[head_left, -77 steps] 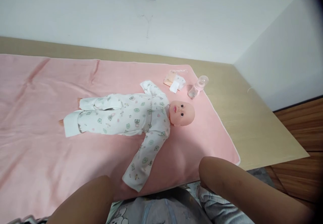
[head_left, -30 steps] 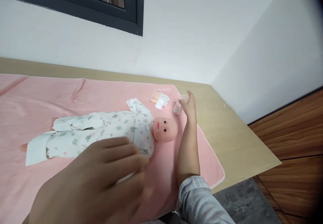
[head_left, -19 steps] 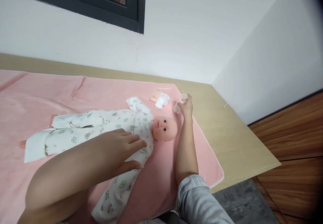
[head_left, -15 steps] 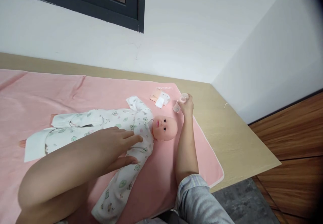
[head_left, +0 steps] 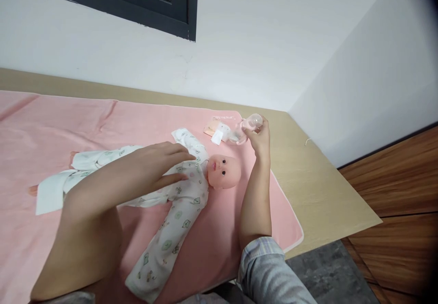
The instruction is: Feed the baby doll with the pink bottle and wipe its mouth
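Note:
A bald baby doll [head_left: 224, 171] lies on its back in white printed clothes [head_left: 191, 187], its head toward the right. Over its chest is my left hand [head_left: 164, 162], thumb and fingers apart and holding nothing; whether it touches the cloth I cannot tell. Past the doll's head, my right hand [head_left: 260, 137] grips a clear baby bottle [head_left: 244, 128] with pink parts and a clear domed end. The bottle is tilted, its domed end raised toward the right. Beside it lie a small peach-coloured packet [head_left: 210, 127] and a white piece [head_left: 216, 137].
A pink mat [head_left: 85, 117] covers much of the light wooden table [head_left: 318, 194]. Behind stands a white wall [head_left: 239, 44] with a dark-framed window [head_left: 178, 9]. Wood-grain panels [head_left: 400, 180] are at the right, above a dark grey floor [head_left: 328, 272].
My right hand has brought the bottle up into clearer view, slightly up and right. My left hand has shifted up over the doll's chest, uncovering more of the near sleeve.

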Tool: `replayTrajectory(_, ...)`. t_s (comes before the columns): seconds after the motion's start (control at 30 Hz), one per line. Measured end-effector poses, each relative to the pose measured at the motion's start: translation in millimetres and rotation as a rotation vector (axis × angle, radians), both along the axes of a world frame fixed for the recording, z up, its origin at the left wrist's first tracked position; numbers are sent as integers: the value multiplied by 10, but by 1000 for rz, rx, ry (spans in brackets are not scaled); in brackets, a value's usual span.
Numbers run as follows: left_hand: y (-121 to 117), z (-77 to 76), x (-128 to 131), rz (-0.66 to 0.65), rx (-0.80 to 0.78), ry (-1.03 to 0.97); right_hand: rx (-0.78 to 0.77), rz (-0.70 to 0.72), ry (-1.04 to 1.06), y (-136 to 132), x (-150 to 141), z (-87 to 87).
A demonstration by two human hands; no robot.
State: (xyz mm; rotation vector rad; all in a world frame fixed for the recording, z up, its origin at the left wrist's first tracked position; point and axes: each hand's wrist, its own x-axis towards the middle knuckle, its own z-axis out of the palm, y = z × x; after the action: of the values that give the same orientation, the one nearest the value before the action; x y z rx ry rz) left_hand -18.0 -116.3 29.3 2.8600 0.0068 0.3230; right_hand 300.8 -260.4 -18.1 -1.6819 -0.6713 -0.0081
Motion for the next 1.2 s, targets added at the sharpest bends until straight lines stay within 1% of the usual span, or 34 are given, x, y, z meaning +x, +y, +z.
replayTrajectory(0.07,34,12,142,-37,72,-74,75,126,-15,56,-128,88)
replayTrajectory(0.1,39,11,209,-27,105,-122,112,192,-20,91,-211,131)
replayTrajectory(0.17,24,8,320,51,131,-221,173,317,-11,166,-414,214)
replayTrajectory(0.3,-54,24,432,227,57,-403,211,499,51,293,-902,355)
replayTrajectory(0.43,-120,67,459,344,-35,-477,221,605,75,358,-1286,424)
replayTrajectory(0.5,-134,81,471,391,-65,-468,220,630,78,382,-1386,419)
replayTrajectory(0.6,-128,83,494,452,-90,-447,221,643,77,431,-1434,370)
replayTrajectory(0.73,-86,60,523,489,-91,-386,252,648,87,493,-1419,313)
replayTrajectory(0.83,-19,31,536,512,-98,-352,320,592,81,482,-1373,341)
replayTrajectory(0.9,66,3,532,522,-104,-357,349,545,64,435,-1286,384)
replayTrajectory(1.0,276,-61,492,542,-108,-380,358,466,23,324,-1020,415)
replayTrajectory(1.07,457,-113,444,582,-127,-379,342,387,8,245,-763,374)
replayTrajectory(1.13,644,-169,389,632,-161,-357,290,299,17,182,-477,261)
replayTrajectory(1.2,812,-222,338,687,-184,-330,227,203,51,148,-205,78)
